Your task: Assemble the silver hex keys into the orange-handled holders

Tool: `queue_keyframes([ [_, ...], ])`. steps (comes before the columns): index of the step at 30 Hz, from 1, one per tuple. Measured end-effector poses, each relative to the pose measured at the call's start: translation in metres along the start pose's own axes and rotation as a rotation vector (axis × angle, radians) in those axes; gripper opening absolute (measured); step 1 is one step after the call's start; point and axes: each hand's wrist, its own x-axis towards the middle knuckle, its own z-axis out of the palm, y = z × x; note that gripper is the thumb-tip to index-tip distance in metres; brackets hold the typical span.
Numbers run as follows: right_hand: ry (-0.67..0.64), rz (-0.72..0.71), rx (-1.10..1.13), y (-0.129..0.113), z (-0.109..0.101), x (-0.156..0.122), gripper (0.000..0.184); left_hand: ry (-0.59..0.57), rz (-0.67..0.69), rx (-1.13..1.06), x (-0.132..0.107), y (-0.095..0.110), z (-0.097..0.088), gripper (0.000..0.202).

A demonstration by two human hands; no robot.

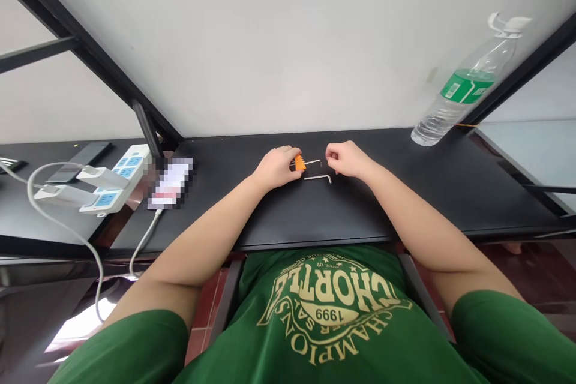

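Observation:
My left hand [279, 168] is closed around an orange hex key holder [299, 162] with slots along its edge. From the holder an L-shaped hex key [312, 162] sticks out to the right. A second hex key [317, 177] lies loose on the black desk, just below the holder, its short bent end at the right. My right hand [346, 159] hovers close to the tip of the hex key in the holder, fingers curled together. Whether a small thing is pinched in those fingers is hidden.
A large clear water bottle [461, 87] with a green label stands at the back right. At left lie a blurred-out phone [171, 183] on a white cable, a white power strip [119, 177] with plugged chargers, and a dark phone [78, 162]. Black metal frame bars [148, 129] rise there.

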Motion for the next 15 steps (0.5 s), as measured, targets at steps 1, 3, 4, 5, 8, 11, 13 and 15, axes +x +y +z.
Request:
queue_keyframes([
  [1,-0.019,0.011,-0.005,0.003,-0.001,0.001,0.007,-0.007,-0.006,-0.002,0.000,-0.001,0.001,0.043],
  [3,-0.038,-0.037,-0.009,0.007,0.001,0.002,0.014,-0.015,-0.013,-0.026,-0.001,-0.001,0.003,0.042],
  [4,-0.044,-0.085,-0.008,0.007,0.004,0.003,0.018,-0.012,-0.014,-0.044,-0.001,0.000,0.004,0.042],
  [5,-0.047,-0.135,-0.007,0.006,0.006,0.003,0.021,-0.007,-0.012,-0.060,-0.001,0.001,0.004,0.042],
  [8,-0.045,-0.201,0.013,0.002,0.011,0.002,0.016,-0.002,0.004,-0.082,0.000,0.006,0.005,0.039],
  [11,-0.040,-0.117,0.051,0.002,0.007,0.001,0.012,-0.008,0.017,-0.044,0.000,0.005,0.002,0.037],
  [13,-0.093,-0.013,0.077,0.009,0.001,0.001,0.009,0.002,0.001,-0.027,0.001,-0.001,0.000,0.038],
  [15,-0.160,0.076,0.082,0.018,-0.004,0.003,0.007,0.020,-0.037,-0.051,0.001,-0.008,-0.002,0.037],
])
